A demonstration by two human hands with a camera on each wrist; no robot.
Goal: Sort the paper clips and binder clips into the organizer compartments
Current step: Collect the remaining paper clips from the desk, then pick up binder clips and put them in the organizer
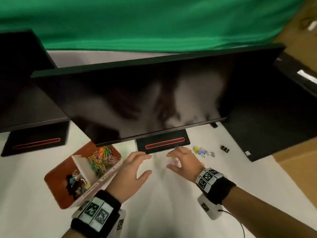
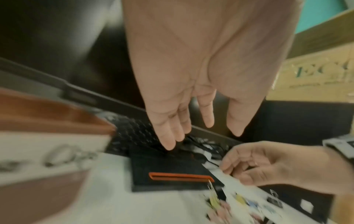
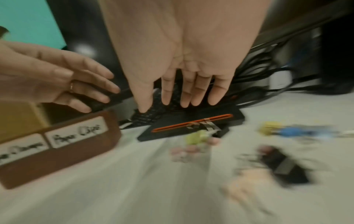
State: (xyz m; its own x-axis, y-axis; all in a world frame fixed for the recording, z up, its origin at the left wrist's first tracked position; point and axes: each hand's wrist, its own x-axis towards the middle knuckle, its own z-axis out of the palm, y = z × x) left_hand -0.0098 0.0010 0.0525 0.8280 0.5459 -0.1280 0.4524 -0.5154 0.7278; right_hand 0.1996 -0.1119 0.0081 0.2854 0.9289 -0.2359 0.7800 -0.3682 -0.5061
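Observation:
A brown two-compartment organizer [image 1: 54,184] sits tilted at the left. Its far compartment holds coloured paper clips [image 1: 102,159] and its near one holds binder clips [image 1: 77,183]. My left hand [image 1: 139,164] hovers just right of the organizer, fingers straight and holding nothing [image 2: 201,136]. My right hand [image 1: 173,160] is spread over small yellow and pink clips [image 3: 193,139] on the white cloth, not gripping them [image 3: 172,106]. More loose clips lie to its right: a yellow and blue cluster [image 1: 204,152] and a black binder clip [image 1: 225,149]. Both wrist views are blurred.
A black monitor [image 1: 145,100] overhangs the work area, its stand base [image 1: 163,143] just beyond my fingertips. A second monitor base [image 1: 34,141] stands at the left and a black case [image 1: 274,117] at the right. Cables [image 3: 268,75] run behind the base.

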